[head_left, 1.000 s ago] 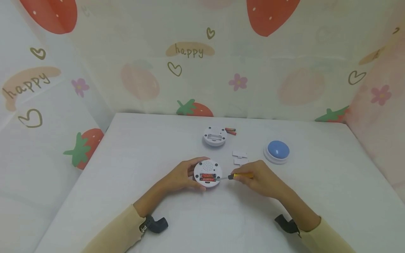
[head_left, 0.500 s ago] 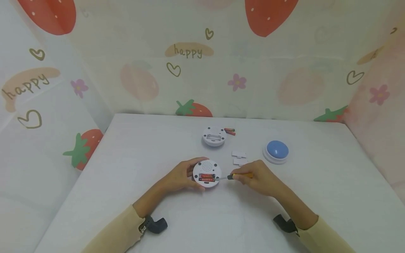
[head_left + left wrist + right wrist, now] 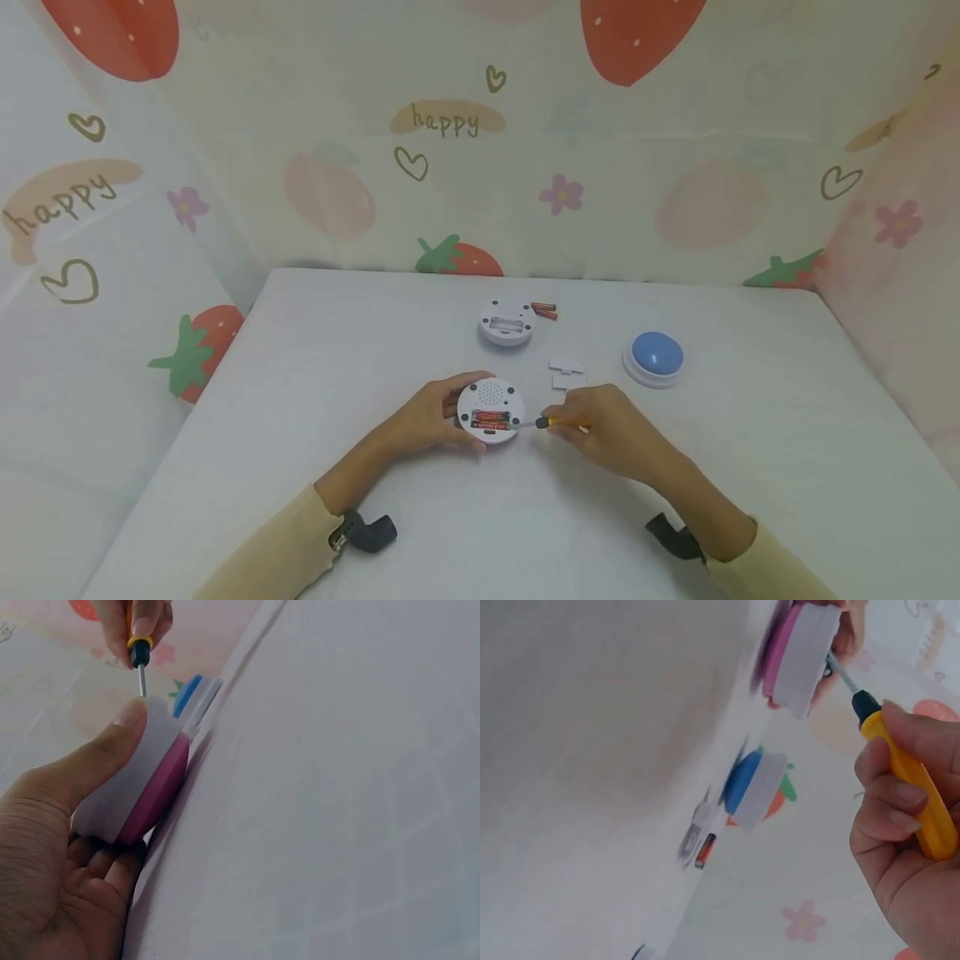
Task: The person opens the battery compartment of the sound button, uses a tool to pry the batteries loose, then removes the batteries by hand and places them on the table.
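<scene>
My left hand [image 3: 423,421] grips the rim of a round white push button [image 3: 491,392], turned with its underside up. Its pink dome [image 3: 159,787] faces down in the left wrist view. In its uncovered battery compartment lie two red batteries [image 3: 491,420], side by side. My right hand [image 3: 611,429] holds a screwdriver [image 3: 911,776] with a yellow handle and dark collar, fingers curled round it. The screwdriver's shaft [image 3: 527,425] points left, its tip at the right end of the compartment. Whether the tip touches a battery I cannot tell.
Behind stands a second upturned white button [image 3: 491,333] with no batteries in its compartment. Two loose red batteries [image 3: 544,311] lie beside it. Two small white battery covers [image 3: 566,365] lie nearer my right hand. A blue-domed button [image 3: 657,353] sits upright at the right.
My right hand has shifted slightly, and the screwdriver's handle now slopes down to the right. The tip stays at the compartment's right end. My left hand and the button keep their place.
</scene>
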Demonstrator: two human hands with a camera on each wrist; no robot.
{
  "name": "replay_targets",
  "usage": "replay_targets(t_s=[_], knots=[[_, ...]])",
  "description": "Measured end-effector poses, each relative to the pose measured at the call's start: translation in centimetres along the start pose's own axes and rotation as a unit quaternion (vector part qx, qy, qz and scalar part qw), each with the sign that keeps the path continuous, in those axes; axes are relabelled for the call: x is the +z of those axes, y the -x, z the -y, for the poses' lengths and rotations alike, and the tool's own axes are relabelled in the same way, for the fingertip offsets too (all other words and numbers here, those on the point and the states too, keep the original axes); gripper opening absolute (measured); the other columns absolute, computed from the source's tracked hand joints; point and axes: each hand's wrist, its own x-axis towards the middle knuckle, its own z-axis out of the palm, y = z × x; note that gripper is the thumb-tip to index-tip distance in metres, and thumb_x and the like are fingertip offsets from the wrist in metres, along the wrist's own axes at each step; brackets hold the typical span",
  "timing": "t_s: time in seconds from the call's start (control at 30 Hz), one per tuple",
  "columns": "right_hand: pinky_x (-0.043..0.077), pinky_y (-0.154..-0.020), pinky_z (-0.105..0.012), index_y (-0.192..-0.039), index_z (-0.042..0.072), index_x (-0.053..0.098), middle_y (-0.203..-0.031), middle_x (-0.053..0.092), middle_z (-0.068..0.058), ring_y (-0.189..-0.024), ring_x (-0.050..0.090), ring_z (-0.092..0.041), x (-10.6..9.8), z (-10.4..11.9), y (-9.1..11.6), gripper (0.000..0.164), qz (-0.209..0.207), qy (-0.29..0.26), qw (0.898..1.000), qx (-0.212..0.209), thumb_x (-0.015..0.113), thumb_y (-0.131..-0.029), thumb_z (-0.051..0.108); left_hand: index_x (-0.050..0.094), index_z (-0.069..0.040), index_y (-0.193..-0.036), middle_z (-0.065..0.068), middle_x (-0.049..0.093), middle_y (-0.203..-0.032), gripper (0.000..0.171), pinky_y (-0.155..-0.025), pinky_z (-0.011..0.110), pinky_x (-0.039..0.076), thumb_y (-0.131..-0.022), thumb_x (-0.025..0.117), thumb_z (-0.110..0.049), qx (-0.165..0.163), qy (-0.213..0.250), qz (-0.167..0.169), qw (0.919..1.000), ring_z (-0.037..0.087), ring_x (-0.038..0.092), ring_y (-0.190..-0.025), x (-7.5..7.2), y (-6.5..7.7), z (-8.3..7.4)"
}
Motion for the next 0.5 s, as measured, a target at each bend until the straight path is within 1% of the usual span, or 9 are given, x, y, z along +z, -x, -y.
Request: replay_targets(t_s=[0.17, 0.27, 0.4, 0.5], knots=[[0.043, -0.054, -0.02, -0.105, 0.013, 0.082, -0.079, 0.07, 0.008, -0.063, 0.048, -0.005, 0.3, 0.8, 0.0, 0.021, -0.013, 0.041, 0.999, -0.012, 0.081, -0.086, 0.006, 0.044, -0.015, -0.153, 0.0, 0.05, -0.152, 0.099, -0.111, 0.026, 0.042, -0.068, 0.095, -0.013, -0.001, 0.001, -0.002, 1.0, 0.019, 0.049, -0.139, 0.0, 0.0, 0.0], [0.042, -0.055, -0.02, -0.104, 0.013, 0.082, -0.078, 0.07, 0.008, -0.061, 0.046, -0.003, 0.4, 1.3, 0.1, 0.02, -0.021, 0.065, 0.998, -0.01, 0.081, -0.085, 0.007, 0.044, -0.014, -0.153, 0.002, 0.05, -0.152, 0.099, -0.111, 0.026, 0.042, -0.068, 0.095, -0.012, 0.001, 0.002, -0.001, 1.0, 0.02, 0.049, -0.139, 0.0, -0.1, 0.1], [0.043, -0.055, -0.02, -0.105, 0.012, 0.082, -0.074, 0.067, 0.008, -0.06, 0.045, -0.004, 0.5, 2.3, 0.2, 0.02, -0.021, 0.092, 0.995, 0.01, 0.081, -0.085, 0.007, 0.044, -0.013, -0.153, 0.003, 0.049, -0.152, 0.099, -0.11, 0.027, 0.043, -0.068, 0.095, -0.012, 0.006, -0.001, 0.001, 1.0, 0.022, 0.049, -0.139, 0.0, -0.1, 0.2], [0.044, -0.053, -0.019, -0.105, 0.012, 0.082, -0.072, 0.065, 0.008, -0.06, 0.046, -0.006, 0.5, 3.2, 0.2, 0.019, -0.012, 0.107, 0.994, 0.029, 0.081, -0.086, 0.009, 0.044, -0.015, -0.153, 0.001, 0.05, -0.152, 0.1, -0.11, 0.026, 0.043, -0.068, 0.096, -0.015, 0.003, -0.006, 0.0, 1.0, 0.019, 0.05, -0.138, 0.0, -0.1, 0.1]])
